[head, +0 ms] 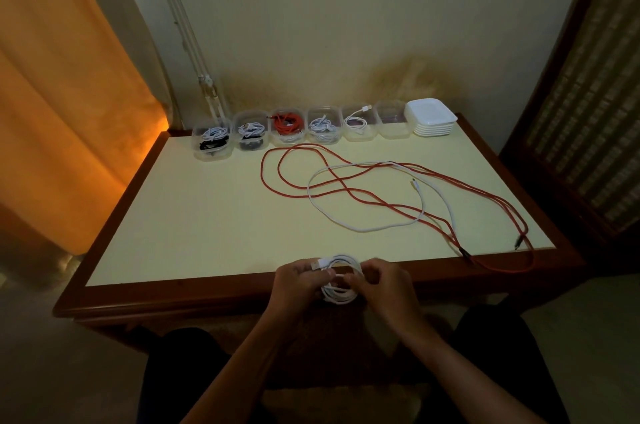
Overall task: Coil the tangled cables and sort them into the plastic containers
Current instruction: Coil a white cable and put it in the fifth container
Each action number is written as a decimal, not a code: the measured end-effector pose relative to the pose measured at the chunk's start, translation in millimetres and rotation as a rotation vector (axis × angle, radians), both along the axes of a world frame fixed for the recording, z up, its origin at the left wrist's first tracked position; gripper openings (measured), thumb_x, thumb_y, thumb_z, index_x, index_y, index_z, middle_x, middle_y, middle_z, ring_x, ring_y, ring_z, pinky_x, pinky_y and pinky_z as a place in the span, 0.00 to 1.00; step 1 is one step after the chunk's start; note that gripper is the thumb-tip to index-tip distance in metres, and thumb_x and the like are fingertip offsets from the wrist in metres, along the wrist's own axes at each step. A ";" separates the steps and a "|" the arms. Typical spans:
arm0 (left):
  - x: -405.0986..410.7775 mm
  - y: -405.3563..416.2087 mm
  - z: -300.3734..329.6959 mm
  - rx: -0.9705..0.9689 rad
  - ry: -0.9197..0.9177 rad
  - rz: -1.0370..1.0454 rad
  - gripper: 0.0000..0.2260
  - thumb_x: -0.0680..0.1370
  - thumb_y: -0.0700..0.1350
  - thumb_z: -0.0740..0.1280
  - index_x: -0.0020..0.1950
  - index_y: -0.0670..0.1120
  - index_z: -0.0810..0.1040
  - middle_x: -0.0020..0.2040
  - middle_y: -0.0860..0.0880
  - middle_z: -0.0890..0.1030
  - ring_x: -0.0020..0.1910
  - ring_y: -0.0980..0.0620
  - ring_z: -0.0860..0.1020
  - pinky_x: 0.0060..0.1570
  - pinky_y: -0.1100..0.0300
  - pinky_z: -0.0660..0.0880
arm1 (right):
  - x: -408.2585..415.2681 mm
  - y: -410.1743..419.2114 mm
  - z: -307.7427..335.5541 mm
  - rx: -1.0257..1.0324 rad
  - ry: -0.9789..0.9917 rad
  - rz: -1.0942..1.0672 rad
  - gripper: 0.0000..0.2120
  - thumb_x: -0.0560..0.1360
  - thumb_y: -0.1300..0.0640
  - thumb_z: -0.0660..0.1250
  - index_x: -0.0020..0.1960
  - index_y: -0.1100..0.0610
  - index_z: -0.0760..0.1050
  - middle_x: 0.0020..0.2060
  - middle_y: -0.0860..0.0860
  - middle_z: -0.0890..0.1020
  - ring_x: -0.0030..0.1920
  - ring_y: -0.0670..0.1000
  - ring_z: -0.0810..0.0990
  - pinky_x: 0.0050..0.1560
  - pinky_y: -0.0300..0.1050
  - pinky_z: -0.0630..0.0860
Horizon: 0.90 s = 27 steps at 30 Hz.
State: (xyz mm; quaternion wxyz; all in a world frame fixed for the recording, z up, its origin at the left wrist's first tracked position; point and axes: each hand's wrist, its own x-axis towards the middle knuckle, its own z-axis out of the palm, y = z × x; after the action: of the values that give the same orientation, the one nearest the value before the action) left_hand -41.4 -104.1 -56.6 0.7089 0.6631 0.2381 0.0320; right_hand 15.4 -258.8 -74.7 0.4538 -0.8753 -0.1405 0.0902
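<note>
Right at the near edge of the counter (207, 233), the person holds a white cable coil (341, 280) in both hands. The left hand (298, 281) grips the left side of the loops, with the plug end poking up by its fingers. The right hand (384, 285) pinches the right side of the loops. The coil looks round and neat, so I think this one is nearly done and only needs a box.

Farther out, two cables lie loose on the counter and cross over each other. One is a long red cable (381, 204) that runs off the near right edge. The other is a loose white cable (363, 226) in a big open loop. Both are left to coil.

At the far edge stands a row of clear plastic containers (287, 127). Five hold coiled cables already. The empty container (393, 124) waits at the right end, just beside a stack of white lids (431, 117).

So most of the job looks done.
</note>
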 end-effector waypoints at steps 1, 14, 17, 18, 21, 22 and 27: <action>1.2 0.7 -1.9 0.043 -0.006 0.013 0.03 0.73 0.34 0.71 0.43 0.40 0.84 0.39 0.43 0.85 0.40 0.45 0.84 0.37 0.58 0.79 | -0.4 1.2 -1.9 -0.117 -0.117 -0.005 0.17 0.72 0.43 0.72 0.54 0.53 0.77 0.45 0.45 0.79 0.41 0.44 0.80 0.39 0.42 0.80; 9.7 9.2 -18.2 0.375 -0.072 -0.066 0.14 0.70 0.36 0.75 0.53 0.46 0.81 0.45 0.47 0.85 0.44 0.53 0.84 0.45 0.57 0.81 | 13.0 8.3 19.8 -0.065 0.178 0.257 0.13 0.75 0.52 0.71 0.36 0.59 0.76 0.36 0.53 0.75 0.34 0.44 0.73 0.32 0.30 0.68; 11.2 21.5 -20.2 0.424 -0.071 -0.092 0.11 0.70 0.35 0.74 0.49 0.47 0.81 0.42 0.47 0.85 0.42 0.51 0.84 0.41 0.60 0.79 | 18.4 0.0 29.7 0.113 0.408 0.273 0.14 0.77 0.54 0.69 0.38 0.63 0.79 0.31 0.57 0.79 0.32 0.49 0.76 0.34 0.37 0.71; 11.8 25.3 -21.1 0.438 -0.068 -0.110 0.10 0.71 0.35 0.74 0.48 0.47 0.81 0.41 0.46 0.85 0.41 0.50 0.84 0.40 0.60 0.79 | 19.5 -1.6 31.4 0.101 0.404 0.290 0.13 0.77 0.54 0.68 0.39 0.62 0.79 0.30 0.55 0.79 0.31 0.49 0.76 0.34 0.38 0.72; 12.9 31.5 -20.1 0.429 -0.028 -0.169 0.10 0.71 0.33 0.72 0.48 0.46 0.81 0.37 0.49 0.84 0.38 0.52 0.83 0.40 0.58 0.79 | 23.6 -0.6 27.4 0.075 0.298 0.309 0.10 0.77 0.57 0.68 0.41 0.61 0.83 0.32 0.50 0.81 0.31 0.43 0.77 0.34 0.36 0.73; 12.7 32.2 -18.9 0.388 -0.012 -0.191 0.10 0.72 0.32 0.72 0.48 0.44 0.81 0.35 0.50 0.84 0.37 0.54 0.83 0.39 0.59 0.78 | 24.3 0.3 24.7 0.073 0.234 0.284 0.08 0.77 0.58 0.69 0.42 0.60 0.83 0.34 0.49 0.83 0.33 0.42 0.79 0.36 0.37 0.76; 10.4 40.8 -14.2 0.152 0.030 -0.241 0.11 0.74 0.29 0.67 0.53 0.40 0.78 0.39 0.42 0.84 0.34 0.53 0.82 0.36 0.63 0.76 | 27.0 1.2 0.7 -0.090 -0.313 0.217 0.04 0.76 0.60 0.69 0.47 0.56 0.84 0.42 0.51 0.82 0.42 0.46 0.79 0.44 0.40 0.77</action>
State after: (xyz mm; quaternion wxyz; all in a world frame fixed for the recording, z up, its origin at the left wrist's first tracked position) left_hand -30.9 -63.3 -70.7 0.6519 0.7389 0.1642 -0.0452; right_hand 42.4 -257.6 -74.1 0.3745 -0.8777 -0.2988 0.0078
